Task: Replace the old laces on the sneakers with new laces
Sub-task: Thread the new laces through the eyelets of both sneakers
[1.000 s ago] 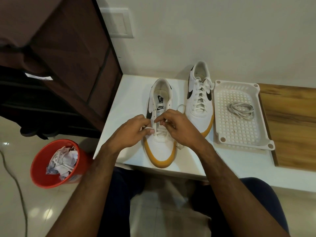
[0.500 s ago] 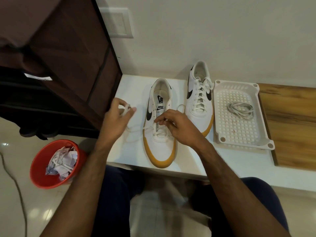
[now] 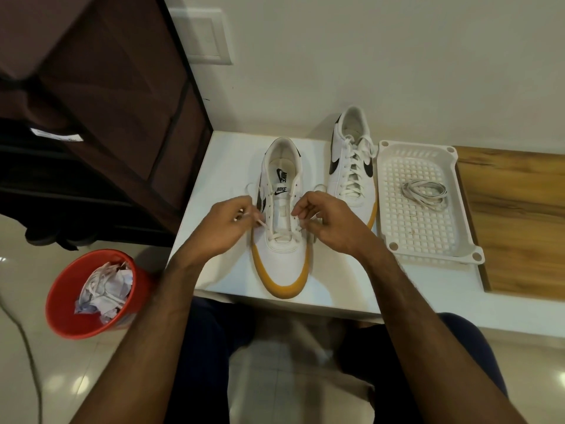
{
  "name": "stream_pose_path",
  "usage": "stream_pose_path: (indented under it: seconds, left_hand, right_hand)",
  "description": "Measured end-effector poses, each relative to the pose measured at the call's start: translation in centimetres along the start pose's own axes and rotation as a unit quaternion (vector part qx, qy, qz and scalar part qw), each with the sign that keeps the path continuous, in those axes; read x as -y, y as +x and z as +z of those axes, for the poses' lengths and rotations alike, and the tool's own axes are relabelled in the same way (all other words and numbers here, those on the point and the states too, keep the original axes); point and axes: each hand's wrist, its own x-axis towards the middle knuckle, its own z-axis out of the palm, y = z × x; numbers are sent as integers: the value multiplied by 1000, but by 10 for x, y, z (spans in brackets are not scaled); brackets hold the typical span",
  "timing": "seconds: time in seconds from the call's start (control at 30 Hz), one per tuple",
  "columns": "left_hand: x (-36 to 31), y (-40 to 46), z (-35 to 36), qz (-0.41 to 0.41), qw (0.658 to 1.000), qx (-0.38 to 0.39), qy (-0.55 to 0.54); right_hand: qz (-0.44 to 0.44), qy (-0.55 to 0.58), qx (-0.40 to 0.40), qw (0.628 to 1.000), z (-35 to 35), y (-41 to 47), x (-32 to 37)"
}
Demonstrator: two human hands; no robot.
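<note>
Left fingers: the left hand (image 3: 224, 223) pinches one end of the white flat shoelace (image 3: 282, 237) between thumb and fingertips, its tip just beside the left eyelet row. Half a second ago this hand was lifted out to the left, drawing the lace away; now it is back against the shoe.
Right fingers: the right hand (image 3: 328, 221) has its fingers curled and pinches the other end of the same lace at the right eyelet row. It sits slightly further from the tongue than before.
Lace: threaded only through the lowest eyelets, crossing near the toe; loose loops lie on the counter at both sides of the shoe.
Near shoe: the white leather sneaker with black swoosh and tan rubber sole (image 3: 282, 228) stands on the white counter (image 3: 226, 166), toe towards the person, upper eyelets bare.
Far shoe: the matching fully laced white sneaker (image 3: 351, 166) stands just beside it on the right, unmoved.
Tray: a white perforated plastic tray (image 3: 428, 240) lies to the right of the far shoe and holds a coiled grey-white lace (image 3: 423, 192).
Board: a brown wood-grain surface (image 3: 516, 221) adjoins the tray.
Floor: a red plastic bin (image 3: 76, 301) with crumpled paper and white laces stands lower left.
Left side: a dark brown cabinet (image 3: 122, 102).
</note>
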Motion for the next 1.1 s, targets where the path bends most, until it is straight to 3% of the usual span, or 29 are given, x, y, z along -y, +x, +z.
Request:
stream_pose_path:
  seconds: [0.13,0.27,0.47,0.63,0.73,0.83,0.97,1.03,1.1]
  left_hand:
    - [-8,-3,-5,-53,977,-85,-191]
    - [-5,-3,-10,-91,960,-112,-241]
    - [1,-1,-8,-83,979,-105,-151]
    - [6,2,-8,-81,980,-163,-86]
    - [3,1,-8,-71,978,-163,-113]
    - [-1,-1,-12,-30,974,-183,-130]
    - [5,-3,-21,2,948,-287,-136]
    - [8,-4,-23,-9,943,-324,-73]
    - [9,-4,-23,-41,952,-297,60]
  right_hand:
    - [15,-33,36,999,0,-1,-3]
    - [-4,-93,50,994,8,-1,-6]
    - [-43,-153,2,987,21,3,-3]
    - [51,-8,21,998,8,0,8]
    - [77,43,29,996,3,-2,10]
    - [75,39,-16,996,-3,-1,11]
    - [39,93,-141,985,-16,0,19]
    - [14,32,-202,979,-19,-1,16]
    - [-1,-137,-216,967,-16,-3,12]
